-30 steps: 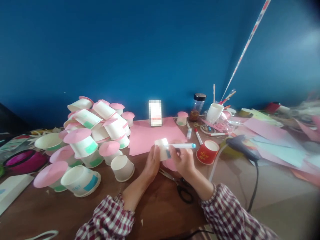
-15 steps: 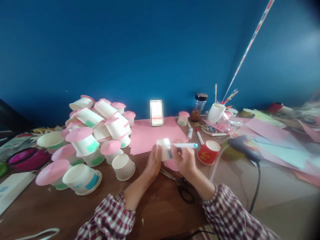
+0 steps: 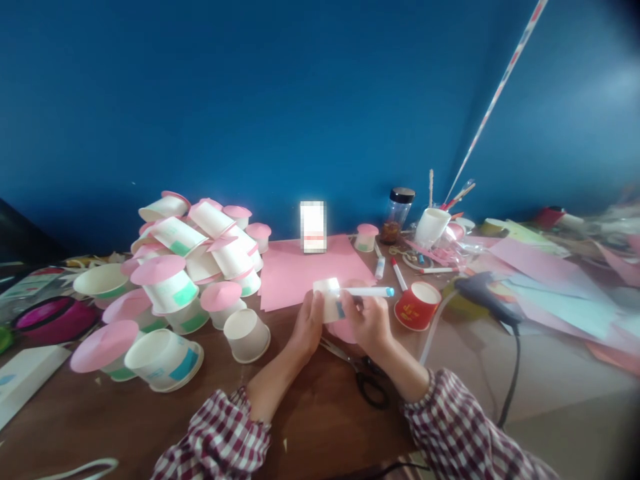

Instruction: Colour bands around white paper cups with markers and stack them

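Note:
Upright in my left hand (image 3: 307,323) is a small white paper cup (image 3: 327,301) with a blue patch low on its side. My right hand (image 3: 373,325) is closed around a white marker (image 3: 369,291) with a light blue end, which points right; its other end is at the cup's right side. Whether the tip touches the cup cannot be made out. Part of a pink paper piece (image 3: 343,331) shows under the hands. Just below them lie black-handled scissors (image 3: 373,389), partly covered by my right wrist.
At left stands a pile of paper cups (image 3: 165,287), many with pink paper tops. Pink sheets (image 3: 290,280) lie behind my hands. To the right are a red paper cup (image 3: 418,307), a hot glue gun (image 3: 487,293) with its cord, and a lidded jar (image 3: 399,213).

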The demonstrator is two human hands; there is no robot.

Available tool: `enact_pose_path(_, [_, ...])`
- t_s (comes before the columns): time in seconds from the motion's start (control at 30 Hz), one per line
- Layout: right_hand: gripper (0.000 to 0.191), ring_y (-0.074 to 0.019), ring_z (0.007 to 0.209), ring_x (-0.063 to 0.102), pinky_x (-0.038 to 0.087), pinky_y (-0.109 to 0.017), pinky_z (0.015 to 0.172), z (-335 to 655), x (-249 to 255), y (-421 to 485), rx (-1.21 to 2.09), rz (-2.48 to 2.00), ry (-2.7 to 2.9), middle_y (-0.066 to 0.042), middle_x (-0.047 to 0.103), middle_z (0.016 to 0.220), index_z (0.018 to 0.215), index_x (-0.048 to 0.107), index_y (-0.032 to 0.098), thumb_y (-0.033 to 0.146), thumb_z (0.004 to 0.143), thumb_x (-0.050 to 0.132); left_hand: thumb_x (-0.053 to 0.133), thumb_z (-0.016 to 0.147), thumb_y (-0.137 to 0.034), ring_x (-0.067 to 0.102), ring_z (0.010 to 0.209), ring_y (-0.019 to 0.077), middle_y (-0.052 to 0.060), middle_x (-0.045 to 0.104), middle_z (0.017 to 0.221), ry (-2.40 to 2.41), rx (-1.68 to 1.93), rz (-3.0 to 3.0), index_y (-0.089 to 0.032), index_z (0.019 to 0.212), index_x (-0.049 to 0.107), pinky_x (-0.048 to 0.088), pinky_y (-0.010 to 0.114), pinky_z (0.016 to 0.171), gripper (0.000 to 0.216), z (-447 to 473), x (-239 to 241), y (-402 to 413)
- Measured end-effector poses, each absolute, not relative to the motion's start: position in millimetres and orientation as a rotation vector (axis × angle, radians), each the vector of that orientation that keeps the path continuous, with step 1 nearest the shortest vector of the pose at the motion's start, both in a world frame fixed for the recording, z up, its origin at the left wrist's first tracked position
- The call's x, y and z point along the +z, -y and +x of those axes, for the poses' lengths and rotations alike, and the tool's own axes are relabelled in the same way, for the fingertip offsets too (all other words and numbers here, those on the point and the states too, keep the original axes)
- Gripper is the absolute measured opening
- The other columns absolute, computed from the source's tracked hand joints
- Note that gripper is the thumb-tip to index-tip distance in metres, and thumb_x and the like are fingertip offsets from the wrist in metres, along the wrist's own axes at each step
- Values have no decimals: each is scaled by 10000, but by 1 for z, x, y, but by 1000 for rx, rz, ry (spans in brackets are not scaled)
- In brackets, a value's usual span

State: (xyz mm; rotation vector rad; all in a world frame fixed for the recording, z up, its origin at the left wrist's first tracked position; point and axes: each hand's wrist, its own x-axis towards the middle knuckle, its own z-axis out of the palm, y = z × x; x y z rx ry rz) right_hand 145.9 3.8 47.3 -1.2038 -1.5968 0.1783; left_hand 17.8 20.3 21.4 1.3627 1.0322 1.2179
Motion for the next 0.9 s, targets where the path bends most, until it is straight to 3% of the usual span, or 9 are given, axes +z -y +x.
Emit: enact_pose_path(0.9, [182, -158, 602, 626, 497, -241, 571, 146, 48, -3, 221, -1208, 1600, -44, 672, 716, 868, 613, 177, 290, 895, 473, 365, 873, -540, 530, 836, 189, 67, 604, 916, -1011, 1235, 1340, -162, 983, 565, 421, 327, 785, 442, 17, 22, -20])
